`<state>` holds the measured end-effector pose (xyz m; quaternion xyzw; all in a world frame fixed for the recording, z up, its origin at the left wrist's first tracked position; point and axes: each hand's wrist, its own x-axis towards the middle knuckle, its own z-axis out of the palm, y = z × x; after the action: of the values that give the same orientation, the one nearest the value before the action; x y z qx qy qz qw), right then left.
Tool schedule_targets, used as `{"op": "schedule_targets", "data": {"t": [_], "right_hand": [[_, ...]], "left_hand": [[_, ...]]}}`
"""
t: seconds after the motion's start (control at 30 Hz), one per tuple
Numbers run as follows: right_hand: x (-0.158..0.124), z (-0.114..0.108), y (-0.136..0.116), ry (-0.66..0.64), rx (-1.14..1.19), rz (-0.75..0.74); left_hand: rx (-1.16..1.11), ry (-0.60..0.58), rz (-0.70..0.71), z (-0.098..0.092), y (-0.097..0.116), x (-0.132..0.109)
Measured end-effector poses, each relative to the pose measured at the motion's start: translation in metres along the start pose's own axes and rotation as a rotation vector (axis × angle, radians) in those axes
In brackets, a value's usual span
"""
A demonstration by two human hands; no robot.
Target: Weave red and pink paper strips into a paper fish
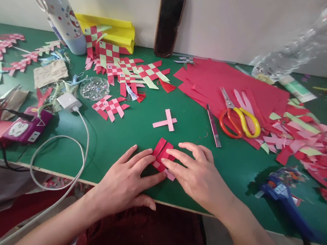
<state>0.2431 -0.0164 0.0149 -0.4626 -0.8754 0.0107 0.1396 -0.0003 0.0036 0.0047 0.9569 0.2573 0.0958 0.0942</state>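
Observation:
A small woven piece of red and pink paper strips (pixel 162 150) lies on the green table near its front edge. From the left, my left hand (pixel 128 171) rests on it with fingers stretched and spread, fingertips at its left and lower edges. My right hand (pixel 197 170) lies over its right side, index and middle fingertips pressing on the strips and the other fingers apart. The right thumb is hidden. Just beyond sits a cross of two pink paper strips (pixel 168 120). A slim utility knife (pixel 213 126) and scissors with red and yellow handles (pixel 236 116) lie to the right.
Finished woven paper fish (pixel 114 106) stand and lie behind. Red paper sheets (pixel 202 78), paper scraps (pixel 309 137) and a blue glue gun (pixel 284 195) occupy the right. A white cable (pixel 86 135), purple power socket (pixel 26 126) and bottle (pixel 66 25) are at left.

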Motion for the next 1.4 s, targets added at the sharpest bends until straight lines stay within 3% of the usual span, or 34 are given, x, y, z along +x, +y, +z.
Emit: {"op": "schedule_targets", "data": {"t": [0.67, 0.83, 1.13, 1.4], "right_hand": [[0.016, -0.005, 0.006, -0.007, 0.13, 0.005], [0.017, -0.007, 0.01, 0.012, 0.05, 0.049], [0.016, -0.001, 0.006, -0.026, -0.063, 0.0], [0.01, 0.007, -0.001, -0.018, -0.043, 0.069]], "left_hand": [[0.012, -0.027, 0.016, 0.001, -0.005, -0.005], [0.002, -0.03, 0.011, 0.0, -0.005, -0.003], [0.011, -0.021, 0.015, 0.002, -0.005, -0.005], [0.009, -0.028, 0.014, 0.002, -0.005, -0.004]]}}
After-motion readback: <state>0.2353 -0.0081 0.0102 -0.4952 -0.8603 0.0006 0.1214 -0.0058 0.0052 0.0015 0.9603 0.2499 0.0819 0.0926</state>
